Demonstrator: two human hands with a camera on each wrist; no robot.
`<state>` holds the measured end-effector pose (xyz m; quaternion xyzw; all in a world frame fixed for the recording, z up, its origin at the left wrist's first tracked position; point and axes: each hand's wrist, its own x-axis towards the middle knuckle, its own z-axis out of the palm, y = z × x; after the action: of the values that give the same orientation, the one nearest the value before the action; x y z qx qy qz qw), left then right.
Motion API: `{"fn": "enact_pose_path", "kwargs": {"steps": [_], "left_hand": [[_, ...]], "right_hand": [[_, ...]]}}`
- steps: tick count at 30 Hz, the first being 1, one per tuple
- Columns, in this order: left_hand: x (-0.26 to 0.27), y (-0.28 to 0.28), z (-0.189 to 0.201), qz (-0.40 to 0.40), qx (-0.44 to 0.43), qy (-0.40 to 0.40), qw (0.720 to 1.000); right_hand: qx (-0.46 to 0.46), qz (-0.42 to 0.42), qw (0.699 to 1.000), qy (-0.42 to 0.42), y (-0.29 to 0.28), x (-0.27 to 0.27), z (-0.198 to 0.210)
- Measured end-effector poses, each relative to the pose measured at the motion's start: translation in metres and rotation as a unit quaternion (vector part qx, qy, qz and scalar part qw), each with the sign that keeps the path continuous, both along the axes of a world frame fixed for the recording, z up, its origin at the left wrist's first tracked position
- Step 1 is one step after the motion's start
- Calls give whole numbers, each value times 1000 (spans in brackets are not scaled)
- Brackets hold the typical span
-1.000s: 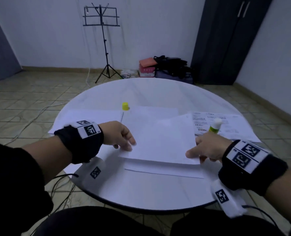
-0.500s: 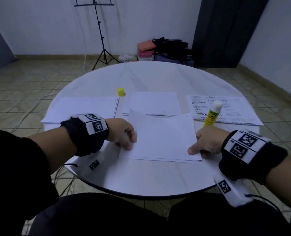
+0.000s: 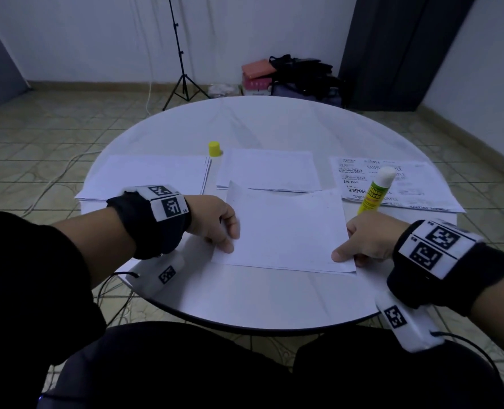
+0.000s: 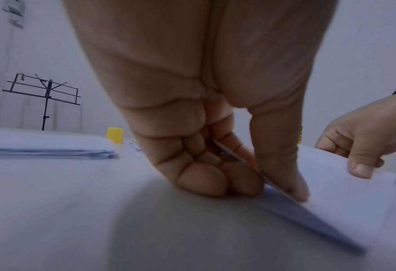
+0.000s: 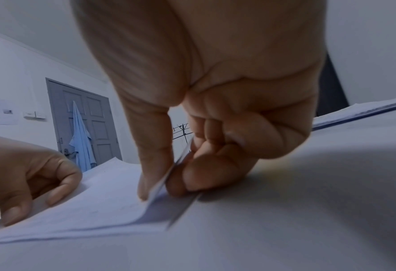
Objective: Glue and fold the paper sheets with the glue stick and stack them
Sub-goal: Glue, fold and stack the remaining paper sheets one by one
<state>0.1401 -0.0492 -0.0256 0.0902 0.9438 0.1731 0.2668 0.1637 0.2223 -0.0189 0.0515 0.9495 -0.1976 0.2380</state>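
Nearest on the round white surface (image 3: 244, 293) lies the folded sheet (image 3: 286, 231), its loose edges toward the person and its fold on the far side, where the left corner curls up a little. The left hand (image 3: 215, 222) has the sheet's near-left corner in a closed grip — thumb on top, curled fingers (image 4: 203, 176) underneath, knuckles down on the surface. The right hand (image 3: 363, 240) pinches the near-right corner the same way: thumb flat on the paper, fingers tucked below the edge, which the right wrist view shows lifted slightly off the surface. That hand also holds the glue stick (image 3: 376, 190), uncapped, its white tip pointing up and away over the knuckles.

Just beyond the sheet, touching or slightly overlapped by its far edge, sits a small stack of white sheets (image 3: 268, 169). To its left lies a thicker pile of paper (image 3: 150, 177); to its right, printed pages (image 3: 404, 184) spread flat behind the glue stick. The yellow cap (image 3: 214, 149) stands upright between the two white stacks, at their far corners.

Past the surface, on the tiled floor — a black music stand (image 3: 182, 81), and bags (image 3: 298, 75) against the wall.
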Motion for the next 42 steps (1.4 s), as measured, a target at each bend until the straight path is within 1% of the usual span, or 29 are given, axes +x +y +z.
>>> {"fn": "enact_pose_path", "kwargs": {"steps": [14, 29, 34, 37, 39, 40, 42], "left_hand": [[2, -1, -2, -3, 4, 12, 1000], [0, -1, -3, -7, 1, 9, 1000], [-2, 2, -4, -20, -22, 15, 999], [-2, 4, -2, -23, -39, 15, 999], [-2, 4, -1, -20, -46, 3, 999], [-2, 4, 0, -19, -58, -4, 998], [0, 4, 4, -19, -102, -7, 995]], "right_hand": [[-8, 5, 1000, 6, 1, 0, -2], [15, 5, 1000, 0, -2, 0, -2], [41, 18, 999, 14, -5, 2, -2], [44, -9, 999, 30, -3, 6, 0], [25, -26, 999, 33, -2, 10, 2], [15, -19, 999, 36, -1, 11, 3], [29, 22, 999, 36, 0, 13, 5]]}}
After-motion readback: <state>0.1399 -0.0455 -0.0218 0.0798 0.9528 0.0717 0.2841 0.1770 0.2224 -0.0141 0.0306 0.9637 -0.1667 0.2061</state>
